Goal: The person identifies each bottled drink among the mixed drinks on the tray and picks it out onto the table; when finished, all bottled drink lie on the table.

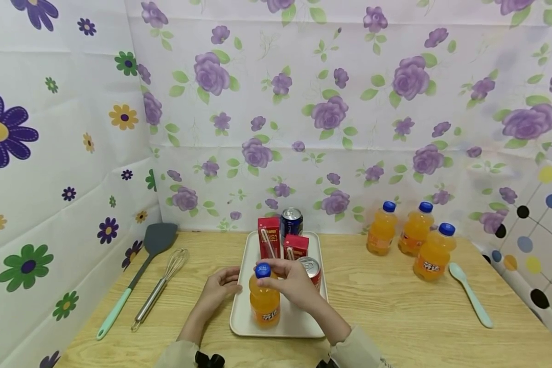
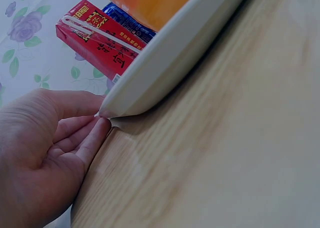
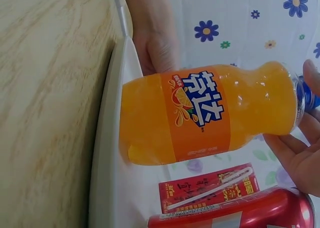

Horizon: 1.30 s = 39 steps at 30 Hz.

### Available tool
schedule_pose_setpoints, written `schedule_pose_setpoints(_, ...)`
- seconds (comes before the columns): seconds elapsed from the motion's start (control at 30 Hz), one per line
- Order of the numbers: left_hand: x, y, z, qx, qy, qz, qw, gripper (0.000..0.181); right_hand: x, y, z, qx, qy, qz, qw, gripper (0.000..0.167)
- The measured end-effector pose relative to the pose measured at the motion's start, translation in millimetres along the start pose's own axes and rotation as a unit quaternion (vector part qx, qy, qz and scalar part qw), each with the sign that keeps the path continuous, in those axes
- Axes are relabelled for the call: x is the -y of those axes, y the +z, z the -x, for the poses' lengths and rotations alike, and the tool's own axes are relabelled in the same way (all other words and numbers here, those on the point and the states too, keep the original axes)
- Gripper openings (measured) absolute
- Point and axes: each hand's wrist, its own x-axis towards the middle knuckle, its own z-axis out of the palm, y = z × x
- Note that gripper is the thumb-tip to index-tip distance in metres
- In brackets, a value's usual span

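An orange soda bottle (image 1: 265, 302) with a blue cap stands upright at the front left of the cream tray (image 1: 299, 327). My right hand (image 1: 296, 283) grips this bottle by its cap and neck; the label shows in the right wrist view. At the tray's left edge, my left hand (image 1: 219, 291) pinches the rim between thumb and fingers, plainer in the left wrist view. Behind the bottle on the tray are two red drink cartons (image 1: 269, 236) with straws, a dark blue can (image 1: 292, 223) at the back and a red can (image 1: 310, 268), partly covered by the right hand.
Left of the tray lie a grey spatula (image 1: 155, 240) with a mint handle and a metal whisk (image 1: 161, 287). Three more orange soda bottles (image 1: 431, 255) stand at the back right, with a mint spoon (image 1: 470, 294) beside them. Floral cloth walls border the wooden table (image 1: 368, 317).
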Motion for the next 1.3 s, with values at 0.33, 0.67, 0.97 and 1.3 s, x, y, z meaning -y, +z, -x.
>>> schedule_pose_setpoints(0.33,-1.1,1.6,0.2,-0.007,-0.002,0.01,0.9999,0.049,13.1,-5.2,4.8,-0.041,-0.011,-0.018,0.9989,0.047)
schedule_pose_setpoints(0.67,0.0,0.5,-1.5,-0.004,-0.003,0.01,0.9999,0.049,32.6,-28.1,12.5,-0.099,-0.043,-0.026,0.9938,0.045)
schedule_pose_setpoints(0.97,-2.4,0.3,0.3,-0.002,-0.001,0.013,0.9999,0.05,47.2,-63.8,21.0,-0.145,-0.067,-0.033,0.9866,0.043)
schedule_pose_setpoints(1.3,-1.0,1.7,-0.6,-0.001,-0.006,0.008,0.9999,0.048,48.4,-109.4,31.0,-0.17,-0.101,-0.019,0.9802,0.041)
